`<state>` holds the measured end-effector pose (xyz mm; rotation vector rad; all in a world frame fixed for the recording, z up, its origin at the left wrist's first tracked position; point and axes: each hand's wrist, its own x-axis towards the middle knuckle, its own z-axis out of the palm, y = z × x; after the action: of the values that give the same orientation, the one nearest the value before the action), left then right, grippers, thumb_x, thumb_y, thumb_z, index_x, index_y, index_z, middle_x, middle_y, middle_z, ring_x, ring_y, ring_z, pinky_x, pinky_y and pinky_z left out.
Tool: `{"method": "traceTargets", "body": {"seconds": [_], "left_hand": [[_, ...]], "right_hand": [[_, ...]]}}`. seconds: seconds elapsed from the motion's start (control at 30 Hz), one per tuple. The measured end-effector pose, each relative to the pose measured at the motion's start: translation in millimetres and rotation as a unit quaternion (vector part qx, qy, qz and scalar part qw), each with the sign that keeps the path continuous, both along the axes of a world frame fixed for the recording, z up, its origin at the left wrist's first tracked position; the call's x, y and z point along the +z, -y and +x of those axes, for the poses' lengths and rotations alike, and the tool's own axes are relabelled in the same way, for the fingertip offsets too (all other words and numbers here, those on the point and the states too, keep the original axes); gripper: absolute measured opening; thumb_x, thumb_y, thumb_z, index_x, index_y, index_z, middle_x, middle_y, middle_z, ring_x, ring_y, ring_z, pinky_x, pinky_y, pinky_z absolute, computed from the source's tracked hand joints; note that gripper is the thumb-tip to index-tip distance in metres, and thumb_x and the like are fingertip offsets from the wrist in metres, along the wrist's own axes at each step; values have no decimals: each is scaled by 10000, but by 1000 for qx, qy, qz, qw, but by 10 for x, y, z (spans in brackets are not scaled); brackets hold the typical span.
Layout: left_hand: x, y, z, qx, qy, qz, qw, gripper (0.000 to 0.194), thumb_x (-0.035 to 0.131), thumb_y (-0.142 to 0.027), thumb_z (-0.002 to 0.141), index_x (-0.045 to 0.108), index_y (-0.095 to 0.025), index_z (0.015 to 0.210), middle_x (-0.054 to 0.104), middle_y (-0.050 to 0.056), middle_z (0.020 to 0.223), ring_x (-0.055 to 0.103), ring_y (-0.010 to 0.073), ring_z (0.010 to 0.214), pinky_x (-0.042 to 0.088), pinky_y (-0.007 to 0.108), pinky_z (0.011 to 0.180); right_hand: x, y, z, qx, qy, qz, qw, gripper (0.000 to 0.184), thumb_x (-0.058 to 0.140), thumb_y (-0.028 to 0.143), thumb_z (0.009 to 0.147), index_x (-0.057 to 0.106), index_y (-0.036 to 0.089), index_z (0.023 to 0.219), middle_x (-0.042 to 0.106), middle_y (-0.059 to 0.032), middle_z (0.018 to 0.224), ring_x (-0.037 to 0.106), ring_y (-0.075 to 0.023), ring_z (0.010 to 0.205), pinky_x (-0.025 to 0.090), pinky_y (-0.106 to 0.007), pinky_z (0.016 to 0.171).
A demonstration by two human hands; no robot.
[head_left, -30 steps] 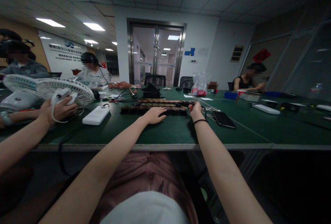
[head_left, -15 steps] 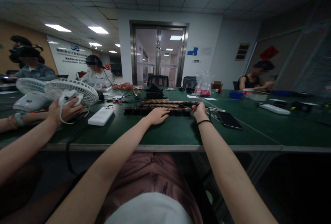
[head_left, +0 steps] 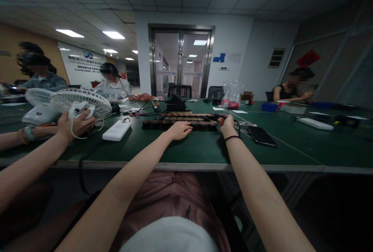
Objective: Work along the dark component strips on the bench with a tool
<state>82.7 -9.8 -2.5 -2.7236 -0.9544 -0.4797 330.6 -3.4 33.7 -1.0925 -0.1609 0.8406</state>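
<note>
My left hand lies palm down at the front edge of a row of copper-coloured rods or wires set over black blocks. Its fingers are stretched out and hold nothing. My right hand, at the right end of the row, is closed around a slim black tool that points left over the rods. A dark cord hangs by this hand. The tool's tip is too small and dark to make out.
A co-worker's hand grips a white fan at left. A white power bank lies nearer me. On the right are a phone and white cables. Behind the rods stands a black box; a plastic bag is farther back.
The whole view has shifted, so things appear farther right. Both my hands keep their places at the rods, with the right still closed on the black tool.
</note>
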Motion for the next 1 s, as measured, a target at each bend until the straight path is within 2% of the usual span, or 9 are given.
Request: {"method": "traceTargets", "body": {"seconds": [0.27, 0.73, 1.0], "left_hand": [[39, 56, 2, 6, -2, -16, 1000, 446, 367, -350, 1040, 680, -173, 1304, 508, 97, 1519, 496, 242, 1388, 368, 378, 1173], [48, 76, 2, 3, -3, -9, 1000, 413, 390, -348, 1039, 703, -205, 1267, 532, 88, 1499, 516, 233, 1372, 395, 388, 1157], [45, 87, -3, 7, -6, -17, 1000, 419, 393, -333, 1036, 711, -177, 1260, 516, 113, 1505, 514, 258, 1373, 388, 406, 1163]], "right_hand": [[-37, -14, -8, 3, 9, -16, 1000, 150, 484, 294, 975, 502, 197, 862, 566, 51, 563, 528, -58, 404, 384, -106, 392], [-32, -36, 11, 10, 8, -23, 1000, 131, 466, 289, 979, 510, 197, 897, 559, 53, 557, 516, -61, 388, 373, -110, 382], [-47, -45, 19, 10, 11, -24, 1000, 131, 477, 286, 960, 503, 201, 864, 545, 55, 529, 520, -65, 390, 384, -109, 384]]}}
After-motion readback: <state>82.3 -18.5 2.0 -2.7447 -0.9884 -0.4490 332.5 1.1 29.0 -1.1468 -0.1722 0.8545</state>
